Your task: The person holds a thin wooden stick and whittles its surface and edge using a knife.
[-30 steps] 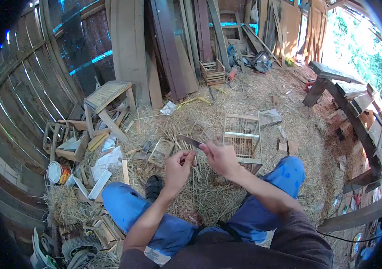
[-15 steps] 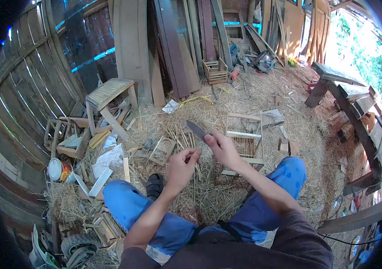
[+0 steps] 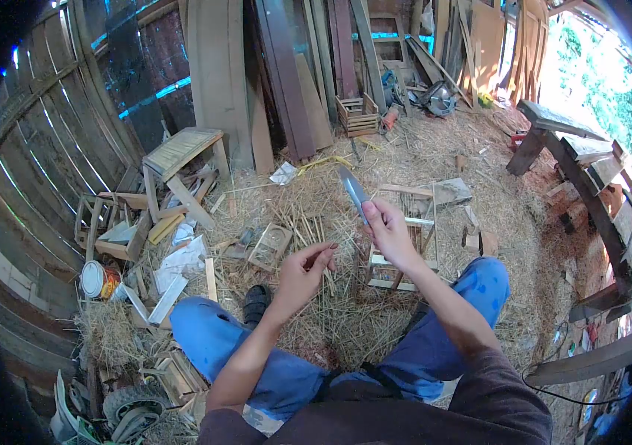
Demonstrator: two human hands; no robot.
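My right hand (image 3: 391, 236) is wrapped around the handle of a knife (image 3: 352, 191), its broad blade pointing up and away to the left. To the left of it, lower down, my left hand (image 3: 304, 273) is closed in a pinch. A small brownish tip shows at those fingertips, too small to name. The two hands are apart, above the straw-covered ground. Below and beyond them lie several thin sticks (image 3: 308, 228). A slatted wooden frame (image 3: 434, 230) lies just past my right hand, and a small wooden frame (image 3: 270, 246) lies beyond my left.
A small wooden table (image 3: 182, 152) stands at the left beside scrap wood and a paint can (image 3: 93, 280). Boards (image 3: 219, 81) lean against the back wall near a slatted crate (image 3: 358, 115) and a circular saw (image 3: 438, 99). A rough wooden bench (image 3: 590, 178) stands at the right.
My right hand has moved right and slightly down, away from my left, and the knife has turned more upright, its blade now catching light. My left hand has barely moved.
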